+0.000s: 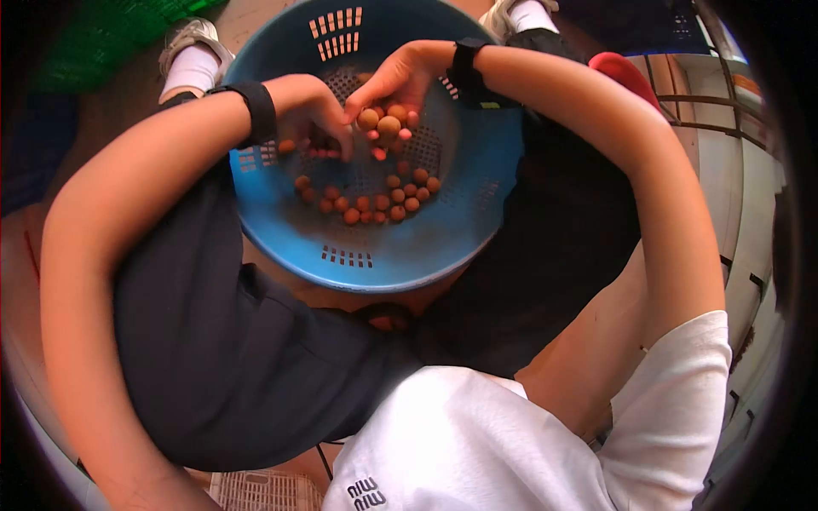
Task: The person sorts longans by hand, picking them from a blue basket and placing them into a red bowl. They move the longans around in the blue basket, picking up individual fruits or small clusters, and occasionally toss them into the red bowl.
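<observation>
A round blue plastic basket (298,243) with slotted openings stands between the legs. Several small round orange-brown fruits (398,196) lie scattered over its bottom, mostly on the side nearer to me. Inside the basket, my right hand (400,85) is cupped, palm up, with several of these round fruits (388,126) resting in the palm and fingers. My left hand (315,115) is just beside it on the left, fingers curled downward and partly in shadow. Whether anything lies within the left fingers cannot be made out.
A green mesh crate (94,51) is at the upper left. Beyond the basket are two feet in light shoes, one (198,41) on each side. A pale slatted crate (264,491) sits at the bottom. Something red (625,78) is at the upper right.
</observation>
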Action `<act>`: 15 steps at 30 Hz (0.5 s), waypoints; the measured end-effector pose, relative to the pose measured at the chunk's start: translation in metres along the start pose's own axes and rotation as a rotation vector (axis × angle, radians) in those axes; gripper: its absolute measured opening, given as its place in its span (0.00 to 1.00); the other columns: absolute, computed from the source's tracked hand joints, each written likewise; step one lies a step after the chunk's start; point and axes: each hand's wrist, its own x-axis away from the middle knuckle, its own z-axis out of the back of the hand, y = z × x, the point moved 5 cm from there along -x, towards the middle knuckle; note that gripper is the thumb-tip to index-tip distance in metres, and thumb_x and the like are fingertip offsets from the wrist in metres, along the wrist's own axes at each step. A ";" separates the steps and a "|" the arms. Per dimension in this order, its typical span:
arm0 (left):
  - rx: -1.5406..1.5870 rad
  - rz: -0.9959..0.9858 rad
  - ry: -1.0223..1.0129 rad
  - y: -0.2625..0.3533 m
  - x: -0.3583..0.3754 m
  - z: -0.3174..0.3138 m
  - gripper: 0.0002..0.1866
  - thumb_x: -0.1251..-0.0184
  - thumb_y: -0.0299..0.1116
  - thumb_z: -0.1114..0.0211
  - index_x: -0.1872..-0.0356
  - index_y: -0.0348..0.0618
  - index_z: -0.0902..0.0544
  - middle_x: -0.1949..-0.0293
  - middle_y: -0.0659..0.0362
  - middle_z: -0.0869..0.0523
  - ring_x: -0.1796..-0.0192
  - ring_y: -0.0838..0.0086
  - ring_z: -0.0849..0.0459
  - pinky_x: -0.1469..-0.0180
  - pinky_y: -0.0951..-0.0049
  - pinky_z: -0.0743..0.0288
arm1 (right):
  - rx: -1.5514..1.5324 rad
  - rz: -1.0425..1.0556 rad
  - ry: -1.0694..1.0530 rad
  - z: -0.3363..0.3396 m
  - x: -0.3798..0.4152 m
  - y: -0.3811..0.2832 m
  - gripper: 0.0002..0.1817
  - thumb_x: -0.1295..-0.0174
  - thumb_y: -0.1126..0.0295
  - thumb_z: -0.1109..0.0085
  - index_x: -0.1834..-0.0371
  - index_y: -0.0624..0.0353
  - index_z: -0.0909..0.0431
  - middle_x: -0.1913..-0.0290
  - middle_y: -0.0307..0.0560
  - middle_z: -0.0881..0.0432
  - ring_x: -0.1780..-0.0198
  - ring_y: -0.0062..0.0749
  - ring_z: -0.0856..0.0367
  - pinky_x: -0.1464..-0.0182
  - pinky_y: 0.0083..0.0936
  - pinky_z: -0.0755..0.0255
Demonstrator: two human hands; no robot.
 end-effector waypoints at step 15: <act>-1.095 0.000 0.486 0.001 0.009 0.030 0.23 0.53 0.48 0.31 0.56 0.47 0.17 0.57 0.57 0.16 0.52 0.64 0.19 0.50 0.64 0.26 | -0.142 0.689 0.534 0.031 0.251 0.069 0.18 0.35 0.58 0.55 0.63 0.65 0.24 0.65 0.44 0.21 0.71 0.18 0.26 0.75 0.10 0.35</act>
